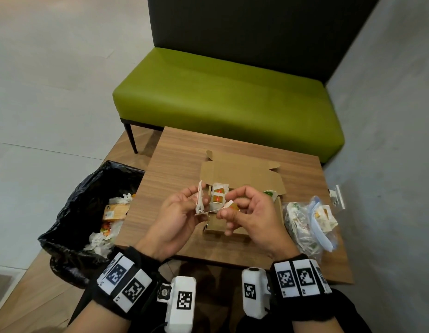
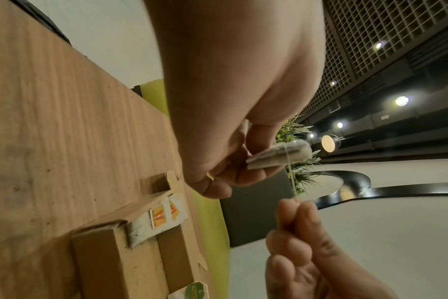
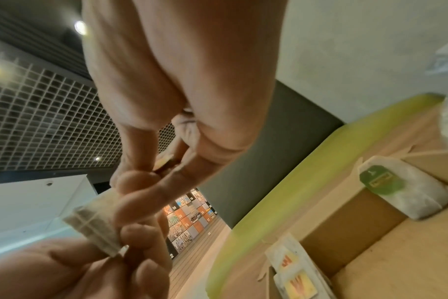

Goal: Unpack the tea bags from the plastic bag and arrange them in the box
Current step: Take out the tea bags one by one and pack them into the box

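Note:
My left hand [image 1: 193, 204] pinches a white tea bag [image 1: 200, 197] upright above the open cardboard box [image 1: 242, 175]. The bag's string [image 2: 290, 178] runs to its orange tag [image 1: 233, 207], pinched by my right hand [image 1: 226, 209]. The left wrist view shows the tea bag [image 2: 279, 155] between my left fingers. In the right wrist view the tag [image 3: 164, 161] sits between thumb and fingers. Two orange-tagged tea bags [image 1: 218, 194] lie in the box's left end, and a green-tagged one [image 1: 268, 193] at its right. The plastic bag [image 1: 309, 224] of tea bags lies right of the box.
A bin with a black liner [image 1: 88, 212] holding wrappers stands left of the wooden table [image 1: 175, 164]. A green bench [image 1: 220, 92] sits behind the table, and a grey wall [image 1: 388, 140] runs along the right.

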Available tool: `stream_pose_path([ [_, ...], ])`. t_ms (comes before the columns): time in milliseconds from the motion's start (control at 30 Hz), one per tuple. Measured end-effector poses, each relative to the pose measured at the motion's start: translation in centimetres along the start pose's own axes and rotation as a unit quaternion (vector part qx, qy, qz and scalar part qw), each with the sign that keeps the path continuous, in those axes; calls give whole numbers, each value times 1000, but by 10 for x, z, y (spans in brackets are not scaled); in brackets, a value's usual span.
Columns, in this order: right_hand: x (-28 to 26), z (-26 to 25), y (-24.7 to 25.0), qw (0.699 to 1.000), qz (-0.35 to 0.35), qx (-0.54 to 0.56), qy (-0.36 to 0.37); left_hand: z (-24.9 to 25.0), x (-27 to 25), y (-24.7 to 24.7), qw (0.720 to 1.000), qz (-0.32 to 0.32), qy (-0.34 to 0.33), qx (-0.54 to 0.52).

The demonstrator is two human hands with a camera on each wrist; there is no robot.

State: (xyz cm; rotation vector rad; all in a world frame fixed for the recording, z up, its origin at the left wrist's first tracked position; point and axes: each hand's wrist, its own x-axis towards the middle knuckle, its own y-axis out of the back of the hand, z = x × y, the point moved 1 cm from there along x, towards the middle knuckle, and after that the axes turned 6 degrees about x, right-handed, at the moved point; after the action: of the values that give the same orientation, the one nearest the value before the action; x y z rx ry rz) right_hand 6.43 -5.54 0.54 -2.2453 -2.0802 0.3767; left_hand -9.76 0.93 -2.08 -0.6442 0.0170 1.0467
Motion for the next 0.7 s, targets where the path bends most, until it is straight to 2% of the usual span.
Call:
stream_pose_path([
  [100,1,-2,-1,999,25,-10,27,-1,-3,-2,1000,-28,1,-6],
  [333,-1,-3,-7,999,7,46,20,-8,-2,0,996,-66,-2,-59],
  [467,2,3,-18,997,57,52,2,-12,-1,-4,993,-88,1,-80],
  [700,3,18,-30,992,124,39,-1,-23,2,-6,992,-45,-18,-115],
])
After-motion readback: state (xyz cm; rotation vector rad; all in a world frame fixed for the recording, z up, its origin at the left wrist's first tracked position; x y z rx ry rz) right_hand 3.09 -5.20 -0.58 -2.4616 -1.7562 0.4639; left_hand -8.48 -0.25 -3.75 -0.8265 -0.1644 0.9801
